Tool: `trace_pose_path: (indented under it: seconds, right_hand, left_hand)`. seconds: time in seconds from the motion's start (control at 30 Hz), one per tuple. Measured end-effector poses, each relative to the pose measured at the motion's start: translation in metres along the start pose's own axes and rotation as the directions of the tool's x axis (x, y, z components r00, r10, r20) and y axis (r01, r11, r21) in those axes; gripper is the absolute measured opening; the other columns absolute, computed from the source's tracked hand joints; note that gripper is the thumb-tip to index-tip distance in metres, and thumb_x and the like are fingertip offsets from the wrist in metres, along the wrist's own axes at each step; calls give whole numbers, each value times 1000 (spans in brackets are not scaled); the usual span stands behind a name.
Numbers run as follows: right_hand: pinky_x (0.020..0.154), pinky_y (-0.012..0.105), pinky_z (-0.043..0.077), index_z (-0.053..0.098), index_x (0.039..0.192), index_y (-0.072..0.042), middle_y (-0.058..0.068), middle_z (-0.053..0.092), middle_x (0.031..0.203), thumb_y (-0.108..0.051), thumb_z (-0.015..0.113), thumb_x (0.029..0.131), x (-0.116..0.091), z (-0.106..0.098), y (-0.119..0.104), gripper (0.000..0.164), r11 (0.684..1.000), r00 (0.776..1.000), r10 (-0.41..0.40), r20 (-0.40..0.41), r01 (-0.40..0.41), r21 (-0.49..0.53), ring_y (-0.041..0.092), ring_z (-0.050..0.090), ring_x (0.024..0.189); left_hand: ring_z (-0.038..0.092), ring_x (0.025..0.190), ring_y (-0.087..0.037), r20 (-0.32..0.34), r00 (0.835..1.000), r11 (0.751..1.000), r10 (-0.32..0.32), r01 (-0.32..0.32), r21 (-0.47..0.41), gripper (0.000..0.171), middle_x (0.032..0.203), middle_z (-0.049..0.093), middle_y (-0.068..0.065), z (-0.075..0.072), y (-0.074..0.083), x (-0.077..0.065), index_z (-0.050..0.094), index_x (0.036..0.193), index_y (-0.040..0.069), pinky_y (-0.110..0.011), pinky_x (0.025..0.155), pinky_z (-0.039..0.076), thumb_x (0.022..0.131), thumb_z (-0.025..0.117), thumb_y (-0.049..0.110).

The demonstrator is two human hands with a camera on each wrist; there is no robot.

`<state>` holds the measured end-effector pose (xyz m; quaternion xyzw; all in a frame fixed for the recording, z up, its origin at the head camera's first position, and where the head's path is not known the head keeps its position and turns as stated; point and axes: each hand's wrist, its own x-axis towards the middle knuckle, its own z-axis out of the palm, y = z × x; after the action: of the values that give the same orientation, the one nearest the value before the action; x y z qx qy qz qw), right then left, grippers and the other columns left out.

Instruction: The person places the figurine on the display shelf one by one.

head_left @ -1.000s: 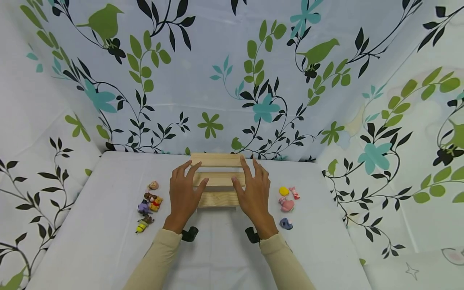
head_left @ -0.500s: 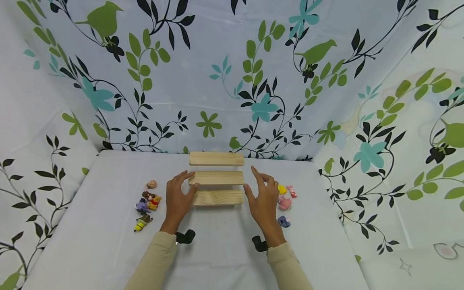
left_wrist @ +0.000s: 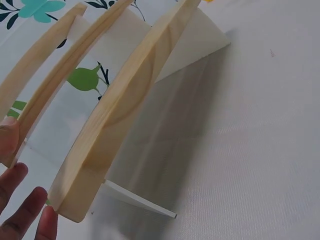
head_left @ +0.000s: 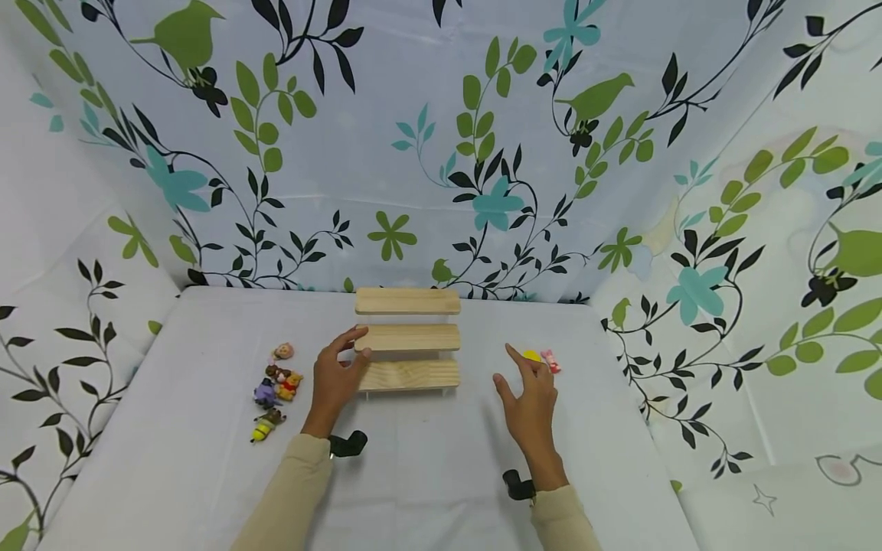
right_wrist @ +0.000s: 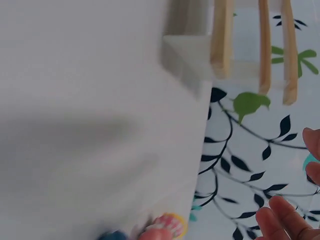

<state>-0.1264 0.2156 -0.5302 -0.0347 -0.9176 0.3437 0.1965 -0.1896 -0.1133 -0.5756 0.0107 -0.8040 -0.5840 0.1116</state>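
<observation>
A three-tier display stand [head_left: 409, 337] with pale wooden boards and white side supports stands at the back middle of the table. At its left end, my left hand [head_left: 335, 383] touches the boards with loosely bent fingers; the left wrist view shows one fingertip on the middle board [left_wrist: 60, 75] and others by the end of the front board [left_wrist: 115, 115]. My right hand [head_left: 530, 409] is in the air on the right with its fingers spread, holding nothing. Just beyond it lie a yellow piece [head_left: 532, 356] and a small pink figurine [head_left: 550, 361].
Several small toy figurines [head_left: 276, 390] lie in a loose row left of the stand, a yellow-and-black striped one [head_left: 262, 430] nearest me. Blurred blue [right_wrist: 112, 235] and pink [right_wrist: 156, 234] toys show in the right wrist view. Patterned cloth [head_left: 413, 153] hangs behind the white table [head_left: 413, 474].
My right hand has left the stand's right end and moved right and nearer to me, now covering some of the right-hand toys. My left hand has drawn slightly back from the rear board.
</observation>
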Motion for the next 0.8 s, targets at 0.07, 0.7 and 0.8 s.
trace_pose_path:
  seconds: [0.07,0.7,0.8]
  right_hand:
    - [97,54,35,61,151,-30,19,59,130,-21,82,95,-3,-2,9,61,999,999,48,18,-48,-3,35,53,121]
    - [107,62,38,62,148,-18,25,65,131,-15,73,101,32,-27,91,48,977,977,213,9,-213,-22,45,61,122]
    - [107,61,42,63,148,-17,26,66,130,-13,71,102,40,-29,103,47,972,972,233,13,-233,-15,45,61,121]
  left_hand:
    - [62,130,-30,5,1000,1000,-8,8,-25,42,158,59,-1,0,-1,1,68,144,21,-33,92,56,102,74,25]
    - [65,125,-34,-69,996,996,-61,57,-67,32,150,65,5,5,3,5,75,132,21,-15,83,48,102,75,29]
    - [64,127,-34,-59,996,996,-59,56,-62,32,152,64,6,5,3,5,75,133,20,-15,83,48,102,75,28]
